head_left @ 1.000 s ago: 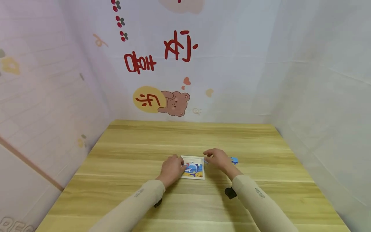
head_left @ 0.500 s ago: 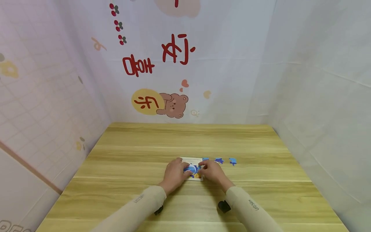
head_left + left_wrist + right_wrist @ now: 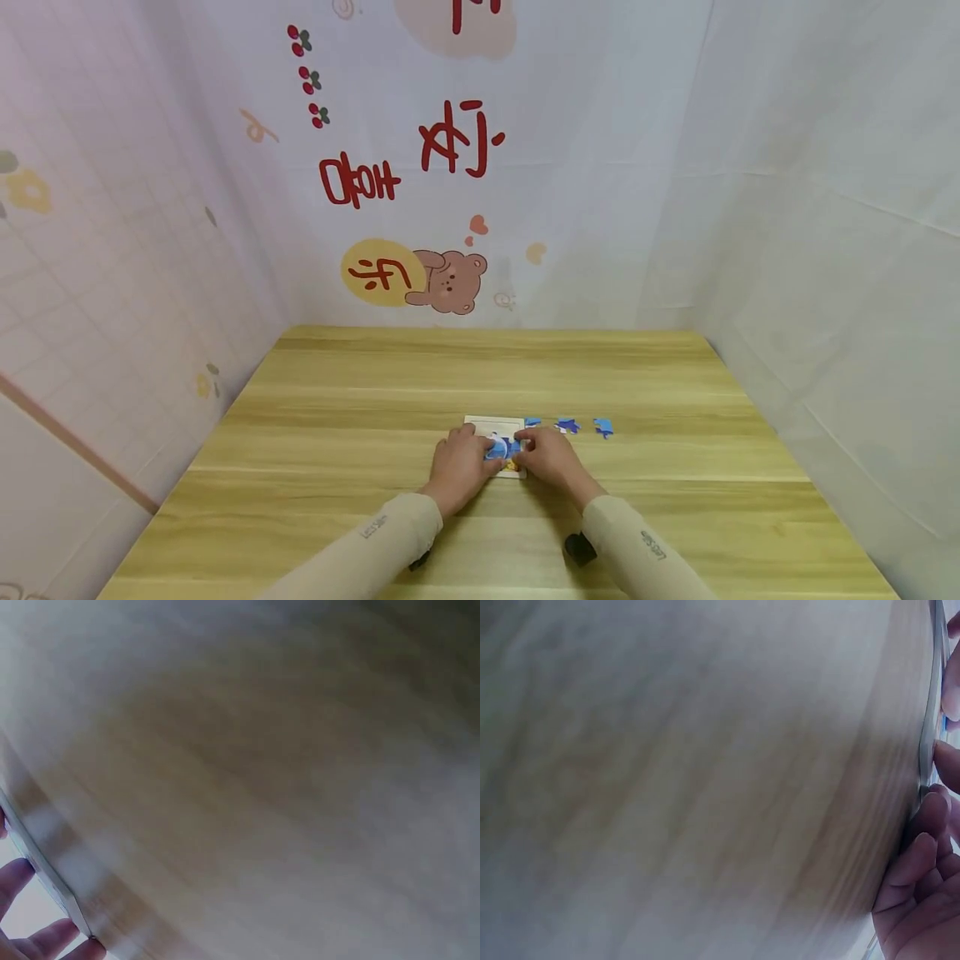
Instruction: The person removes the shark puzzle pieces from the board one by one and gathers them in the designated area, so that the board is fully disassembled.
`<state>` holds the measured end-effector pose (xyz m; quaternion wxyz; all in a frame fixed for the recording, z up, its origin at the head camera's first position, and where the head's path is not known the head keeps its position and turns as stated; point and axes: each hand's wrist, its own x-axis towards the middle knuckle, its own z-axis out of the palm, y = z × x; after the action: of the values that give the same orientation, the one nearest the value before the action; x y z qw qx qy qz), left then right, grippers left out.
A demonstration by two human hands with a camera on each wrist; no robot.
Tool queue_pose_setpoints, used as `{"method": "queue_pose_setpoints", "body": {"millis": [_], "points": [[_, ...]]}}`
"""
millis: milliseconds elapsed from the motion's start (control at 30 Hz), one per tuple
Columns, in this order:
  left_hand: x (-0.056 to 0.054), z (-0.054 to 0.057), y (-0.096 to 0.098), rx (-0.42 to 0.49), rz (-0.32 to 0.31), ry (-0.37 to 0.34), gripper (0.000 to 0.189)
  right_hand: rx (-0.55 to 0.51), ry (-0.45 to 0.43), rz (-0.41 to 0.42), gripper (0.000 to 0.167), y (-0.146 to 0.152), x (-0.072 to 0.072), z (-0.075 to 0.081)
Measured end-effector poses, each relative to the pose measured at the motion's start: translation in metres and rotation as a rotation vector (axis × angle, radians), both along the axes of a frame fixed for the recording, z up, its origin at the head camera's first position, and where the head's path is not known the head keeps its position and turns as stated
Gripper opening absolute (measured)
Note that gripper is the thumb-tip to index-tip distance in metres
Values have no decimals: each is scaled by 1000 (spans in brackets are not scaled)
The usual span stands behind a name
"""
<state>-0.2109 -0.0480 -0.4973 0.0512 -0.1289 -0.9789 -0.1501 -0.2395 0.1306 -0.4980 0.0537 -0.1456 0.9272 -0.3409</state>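
A small jigsaw puzzle [image 3: 504, 448] with a blue sea picture lies in a pale frame [image 3: 495, 419] on the table. My left hand [image 3: 459, 468] holds the frame at its left side, thumb and index finger reaching over the picture. In the left wrist view its fingertips touch the frame's edge [image 3: 46, 871]. At the frame's right side, my right hand [image 3: 553, 457] pinches a blue puzzle piece [image 3: 516, 447] over the picture; the fingers mostly hide it. The right wrist view catches my curled fingers [image 3: 917, 862] beside the frame's edge [image 3: 931, 705].
Three loose blue puzzle pieces lie in a row right of the frame: a near piece [image 3: 532, 422], a middle piece [image 3: 567, 426] and a far piece [image 3: 603, 427]. The wooden table [image 3: 360, 375] meets printed cloth walls [image 3: 600, 208] at the back and sides.
My right hand has come left and down from above the loose pieces to the frame's right side. The left hand's thumb and index finger now reach further over the picture.
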Motion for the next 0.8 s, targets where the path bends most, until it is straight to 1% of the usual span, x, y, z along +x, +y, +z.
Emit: {"method": "queue_pose_setpoints", "body": {"millis": [67,167,267,333,400,500,667,800], "points": [[2,0,0,4,-1,3,37,-15,-12,3,33,1,1,0],[4,-1,1,17,-9,0,36,-60,-61,-5,33,2,3,0],[5,-3,3,28,-10,-1,36,-129,-126,-41,33,3,4,1],[5,-3,3,32,-9,0,36,-171,-147,-62,32,4,4,2],[4,-4,4,23,-1,-4,36,-190,-159,-78,31,3,4,4],[3,-4,4,16,2,-9,36,-167,-127,-71,30,3,4,3],[2,-3,2,26,8,-9,36,-120,-24,-42,31,0,3,0],[2,-2,1,20,8,-14,36,-114,0,-37,31,-1,3,-2]]}}
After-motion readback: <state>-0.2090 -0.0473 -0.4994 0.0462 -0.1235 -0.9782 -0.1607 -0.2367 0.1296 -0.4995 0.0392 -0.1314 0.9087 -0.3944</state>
